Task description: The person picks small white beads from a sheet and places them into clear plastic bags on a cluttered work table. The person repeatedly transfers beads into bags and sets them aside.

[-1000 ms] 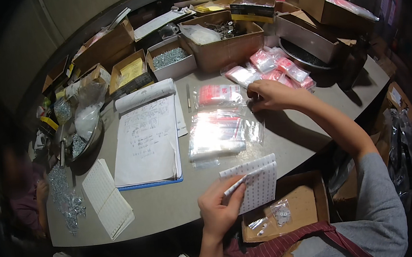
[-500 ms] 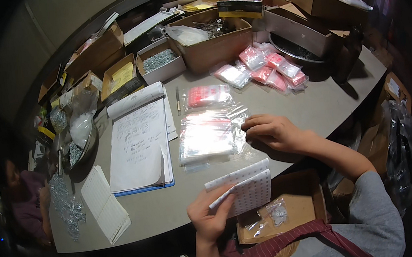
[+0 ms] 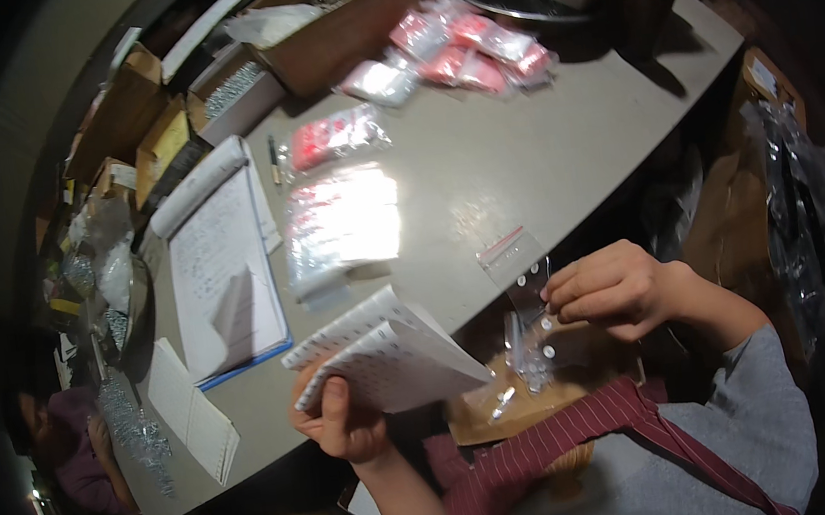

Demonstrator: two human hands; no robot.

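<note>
My left hand [image 3: 344, 420] is closed on a folded bundle of white sheets [image 3: 388, 361] printed with rows of small marks, its thumb pressed on the near fold. To the right, my right hand [image 3: 617, 288] pinches the edge of a clear zip bag [image 3: 516, 259] with a red strip at its top. The bag hangs over the table's front edge. Small white round pieces show at and below it; whether they are inside is unclear. Under it stands an open cardboard box [image 3: 480, 416] holding clear plastic. On the table lies a stack of clear bags [image 3: 339, 227].
A notepad on a blue clipboard [image 3: 224, 277] and a white booklet [image 3: 192, 411] lie left. Red-and-clear packets [image 3: 471, 45] are heaped at the back, near boxes of hardware [image 3: 234, 93]. Loose screws [image 3: 134, 428] lie at the left edge, where another person [image 3: 76, 454] sits.
My right hand has left the bag stack and come toward me, now with a zip bag in its fingers. The view has turned and shifted; my left hand still holds the sheets.
</note>
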